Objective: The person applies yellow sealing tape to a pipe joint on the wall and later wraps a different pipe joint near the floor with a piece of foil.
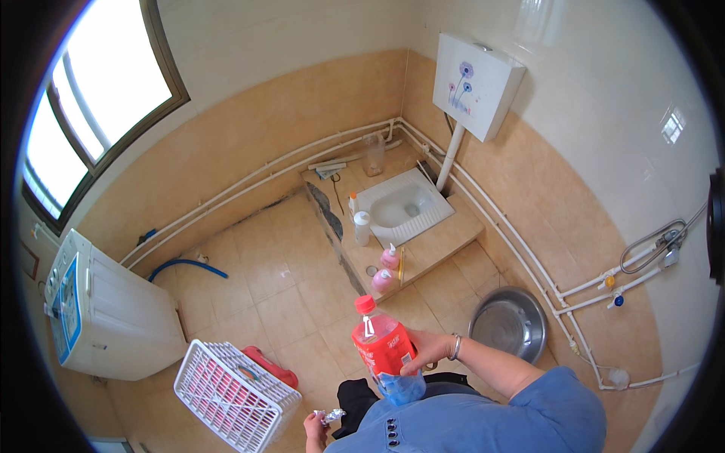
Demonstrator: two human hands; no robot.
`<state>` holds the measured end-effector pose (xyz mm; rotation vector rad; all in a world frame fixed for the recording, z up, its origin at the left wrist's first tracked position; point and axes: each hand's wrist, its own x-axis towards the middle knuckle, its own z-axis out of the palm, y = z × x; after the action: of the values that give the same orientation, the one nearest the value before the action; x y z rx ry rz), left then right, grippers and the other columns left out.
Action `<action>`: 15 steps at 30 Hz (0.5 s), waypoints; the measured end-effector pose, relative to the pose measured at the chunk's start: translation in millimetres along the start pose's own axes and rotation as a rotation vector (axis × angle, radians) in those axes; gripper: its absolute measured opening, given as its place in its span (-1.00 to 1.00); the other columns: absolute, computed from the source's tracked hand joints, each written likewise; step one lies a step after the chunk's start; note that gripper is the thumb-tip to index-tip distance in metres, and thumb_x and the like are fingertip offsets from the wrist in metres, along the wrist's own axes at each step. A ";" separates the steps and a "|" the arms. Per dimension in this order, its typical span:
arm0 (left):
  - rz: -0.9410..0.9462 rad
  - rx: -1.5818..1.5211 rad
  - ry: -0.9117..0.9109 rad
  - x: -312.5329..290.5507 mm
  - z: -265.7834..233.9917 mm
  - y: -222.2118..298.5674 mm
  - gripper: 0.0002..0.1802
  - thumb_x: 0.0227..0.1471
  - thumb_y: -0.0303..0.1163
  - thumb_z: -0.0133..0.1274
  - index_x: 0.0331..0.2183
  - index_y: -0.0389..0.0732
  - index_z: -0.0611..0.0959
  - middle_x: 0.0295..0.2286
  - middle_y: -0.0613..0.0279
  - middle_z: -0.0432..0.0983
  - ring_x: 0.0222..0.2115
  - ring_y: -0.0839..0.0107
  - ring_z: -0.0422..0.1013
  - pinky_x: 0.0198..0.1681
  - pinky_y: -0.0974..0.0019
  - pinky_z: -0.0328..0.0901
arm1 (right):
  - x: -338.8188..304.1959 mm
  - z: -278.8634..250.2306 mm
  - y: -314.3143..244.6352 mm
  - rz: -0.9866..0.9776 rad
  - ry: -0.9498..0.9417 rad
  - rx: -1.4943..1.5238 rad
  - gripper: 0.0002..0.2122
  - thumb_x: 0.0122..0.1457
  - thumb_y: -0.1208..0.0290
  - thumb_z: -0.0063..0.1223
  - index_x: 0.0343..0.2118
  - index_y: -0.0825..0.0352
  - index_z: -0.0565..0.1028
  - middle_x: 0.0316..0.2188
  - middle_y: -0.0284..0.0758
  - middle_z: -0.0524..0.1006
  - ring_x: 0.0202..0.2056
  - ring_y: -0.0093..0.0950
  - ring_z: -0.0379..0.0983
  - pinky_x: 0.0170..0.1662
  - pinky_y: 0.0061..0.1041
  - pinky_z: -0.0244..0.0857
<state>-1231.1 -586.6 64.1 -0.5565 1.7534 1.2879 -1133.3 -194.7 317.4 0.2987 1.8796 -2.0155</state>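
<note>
My right hand [428,349], with a silver bangle at the wrist, is closed round the side of a clear plastic bottle [384,343]. A red cap and a red label are on the bottle, and its lower part looks blue against my blue shirt. Low in the view, my left hand [314,433] pinches a small, crumpled, silvery piece that looks like foil [330,416]. Just left of that hand stands a white plastic basket [226,392] with something pink showing through its slats. A red plastic thing [273,368] sits behind the basket, partly hidden by it.
A squat toilet [404,208] is set in a raised tiled step, with a white bottle [362,228] and pink pump bottles [383,281] along its edge. A metal basin [510,325] lies at right. A washing machine [121,309] stands at left near a blue hose [189,263].
</note>
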 end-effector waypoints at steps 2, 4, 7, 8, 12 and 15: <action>0.011 -0.004 -0.034 17.6 -7.8 10.1 -0.91 -0.16 -0.45 -0.04 -0.50 -0.25 0.48 -0.67 0.26 0.35 -0.73 0.41 0.29 -0.80 0.39 0.16 | 22.5 4.2 -5.3 -0.060 0.022 -0.003 -0.05 -0.33 0.20 0.29 0.10 0.31 -0.11 0.00 -0.22 0.18 0.02 -0.45 0.11 0.06 -0.45 0.03; 0.021 0.022 -0.053 39.7 -24.7 20.0 -0.91 -0.17 -0.47 -0.03 -0.52 -0.28 0.47 -0.67 0.23 0.36 -0.73 0.38 0.29 -0.78 0.35 0.18 | 44.2 5.9 -18.8 -0.015 0.056 -0.024 -0.07 -0.33 0.20 0.29 0.08 0.32 -0.08 -0.01 -0.22 0.18 0.01 -0.45 0.11 0.05 -0.45 0.04; 0.034 0.086 -0.130 69.6 -54.7 51.9 -0.92 -0.18 -0.49 -0.02 -0.52 -0.30 0.48 -0.67 0.22 0.36 -0.73 0.35 0.30 -0.75 0.31 0.20 | 68.7 6.0 -39.8 -0.003 0.118 -0.002 -0.11 -0.34 0.21 0.29 0.06 0.32 -0.03 -0.02 -0.22 0.19 0.00 -0.46 0.13 0.04 -0.46 0.05; 0.012 0.086 -0.090 123.6 -92.6 19.6 -0.87 -0.20 -0.51 -0.02 -0.45 -0.30 0.47 -0.65 0.22 0.35 -0.70 0.33 0.30 -0.74 0.29 0.20 | 88.2 11.6 -47.4 -0.064 0.103 -0.004 -0.11 -0.33 0.22 0.29 0.06 0.32 -0.04 -0.03 -0.22 0.20 0.00 -0.46 0.13 0.04 -0.46 0.05; -0.035 0.032 -0.066 189.9 -143.3 54.1 -0.85 -0.22 -0.54 -0.05 -0.44 -0.24 0.41 -0.63 0.24 0.32 -0.69 0.36 0.29 -0.73 0.27 0.21 | 132.6 14.0 -55.7 -0.096 0.143 0.003 -0.11 -0.33 0.23 0.29 0.06 0.32 -0.04 -0.04 -0.23 0.22 -0.01 -0.47 0.14 0.03 -0.46 0.06; -0.101 0.107 -0.094 164.4 -125.9 160.3 -0.88 -0.22 -0.54 -0.07 -0.47 -0.24 0.41 -0.63 0.25 0.33 -0.70 0.38 0.28 -0.77 0.30 0.20 | 143.9 11.9 -58.8 -0.092 0.246 0.014 -0.11 -0.32 0.25 0.28 0.07 0.31 -0.05 -0.06 -0.25 0.25 -0.03 -0.47 0.16 0.01 -0.46 0.09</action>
<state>-1487.2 -621.9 22.9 -0.5087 1.6840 1.1253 -1286.9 -221.3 315.2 0.4922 2.0595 -2.1366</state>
